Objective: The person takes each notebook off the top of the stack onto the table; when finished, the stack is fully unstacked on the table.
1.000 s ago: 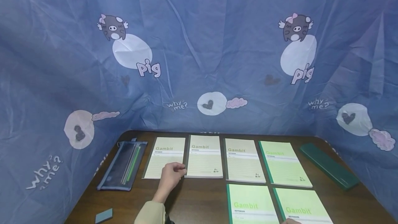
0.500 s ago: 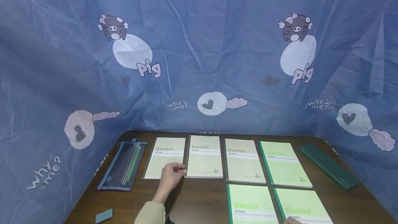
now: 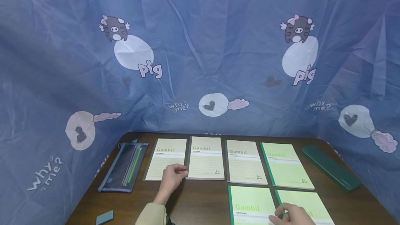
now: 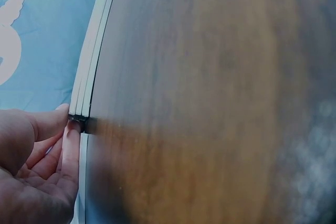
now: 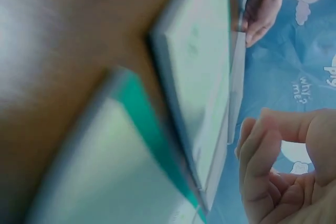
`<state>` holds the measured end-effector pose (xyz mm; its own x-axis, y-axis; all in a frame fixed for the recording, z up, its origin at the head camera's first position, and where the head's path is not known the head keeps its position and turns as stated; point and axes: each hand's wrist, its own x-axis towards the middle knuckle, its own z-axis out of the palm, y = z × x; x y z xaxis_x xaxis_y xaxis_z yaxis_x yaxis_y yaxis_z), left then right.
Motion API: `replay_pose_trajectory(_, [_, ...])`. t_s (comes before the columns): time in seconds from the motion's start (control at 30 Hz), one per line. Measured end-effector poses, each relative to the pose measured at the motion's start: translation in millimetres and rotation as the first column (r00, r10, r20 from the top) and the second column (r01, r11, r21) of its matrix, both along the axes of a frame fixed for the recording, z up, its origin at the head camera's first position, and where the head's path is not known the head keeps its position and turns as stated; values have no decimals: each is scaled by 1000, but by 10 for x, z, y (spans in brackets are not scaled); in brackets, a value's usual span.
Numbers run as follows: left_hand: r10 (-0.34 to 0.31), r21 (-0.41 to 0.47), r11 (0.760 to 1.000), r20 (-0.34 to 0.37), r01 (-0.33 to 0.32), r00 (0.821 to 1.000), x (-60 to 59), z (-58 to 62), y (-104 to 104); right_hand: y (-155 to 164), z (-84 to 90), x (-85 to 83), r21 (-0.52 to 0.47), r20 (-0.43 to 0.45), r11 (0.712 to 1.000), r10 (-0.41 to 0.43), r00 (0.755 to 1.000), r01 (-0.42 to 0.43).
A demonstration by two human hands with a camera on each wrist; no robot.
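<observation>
My left hand (image 3: 172, 176) lies over the lower corner of the leftmost cream notebook (image 3: 170, 146). Its thumb and a finger pinch the dark spine corner of the second cream notebook (image 3: 206, 157), and the left wrist view shows that black spine end (image 4: 79, 117) at the fingertips. My right hand (image 3: 292, 214), loosely curled with nothing in it, is over the front two green-spined notebooks. It covers part of the right one (image 3: 307, 200) and reaches the edge of the left one (image 3: 250, 199). The right wrist view shows this hand (image 5: 283, 166) above the covers, thumb and fingers forming a ring.
Farther right in the back row are a third cream notebook (image 3: 245, 164) and a green-spined one (image 3: 287, 166). A dark green case (image 3: 331, 167) is at the right. A blue mesh pencil pouch (image 3: 115, 169) and a small blue block (image 3: 104, 217) are at the left.
My right hand has come up from the bottom edge, farther into view over the front notebooks. My left hand and the notebooks stay where they were.
</observation>
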<state>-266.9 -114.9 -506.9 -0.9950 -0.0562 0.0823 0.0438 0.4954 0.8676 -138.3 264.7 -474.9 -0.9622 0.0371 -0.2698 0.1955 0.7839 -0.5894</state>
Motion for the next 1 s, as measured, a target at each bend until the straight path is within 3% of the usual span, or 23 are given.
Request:
replay_pose_trajectory(0.2, [4,-6,1000,-2,-4,1000,-19,3,-11,-124,208,-237,-168,-56,983,64,996,-73])
replay_pose_trajectory(0.5, [3,16,1000,5,-3,1000,-17,31,-24,-440,344,-771,-191,-208,975,77,975,-117])
replay_pose_trajectory(0.8, [4,14,1000,11,-5,1000,-16,24,1,-780,249,-1261,-116,-252,992,25,967,-56])
replay_pose_trajectory(1.0, [13,2,1000,15,-13,1000,-24,0,-1,-963,69,-1547,-152,-228,988,-9,974,-27])
